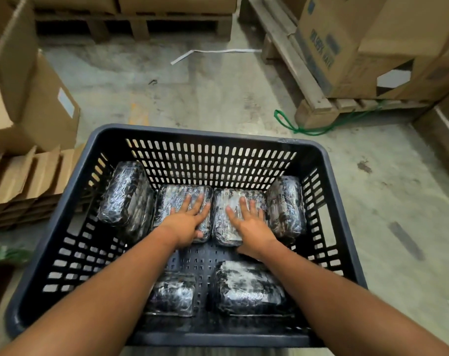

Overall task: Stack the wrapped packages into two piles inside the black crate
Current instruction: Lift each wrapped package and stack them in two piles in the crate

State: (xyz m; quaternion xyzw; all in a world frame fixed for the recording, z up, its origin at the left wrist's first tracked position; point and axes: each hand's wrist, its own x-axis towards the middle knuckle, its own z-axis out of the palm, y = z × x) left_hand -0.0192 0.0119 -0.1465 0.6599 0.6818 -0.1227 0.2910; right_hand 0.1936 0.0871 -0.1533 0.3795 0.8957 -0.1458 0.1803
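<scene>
Black crate [244,140]: one, rectangular, plastic, slotted walls and perforated bottom, standing on the concrete floor [192,93].

Wrapped packages: six counted, all inside the crate, each a rounded oblong brick, dark under crinkled, glossy clear film.

- Centre-left package [177,199]: flat on the crate bottom, long axis running away from the person toward the far wall. The left hand [186,222] lies palm-down on it, fingers [196,204] spread and flat, not closed round anything.
- Centre-right package [224,224]: same lie, parallel to and touching its neighbour. The right hand [251,224] presses flat on it, fingers [244,205] apart, nothing clasped.
- Left package [123,194]: beyond the left fingers on the outer side, tilted up against the crate's left wall, long axis also running near to far.
- Right package [285,204]: just outside the right fingers, tilted against the right wall, same direction.
- Near-left package [173,294]: behind the left wrist, toward the person, flat; partly hidden by the forearm.
- Near-right package [246,286]: behind the right wrist, flat, bulkier in look; whether it is one or two stacked cannot be told.

Surroundings: cardboard boxes [38,109] to the left; wooden pallet [313,104] with cartons to the right; green cord [295,128] on the floor.
</scene>
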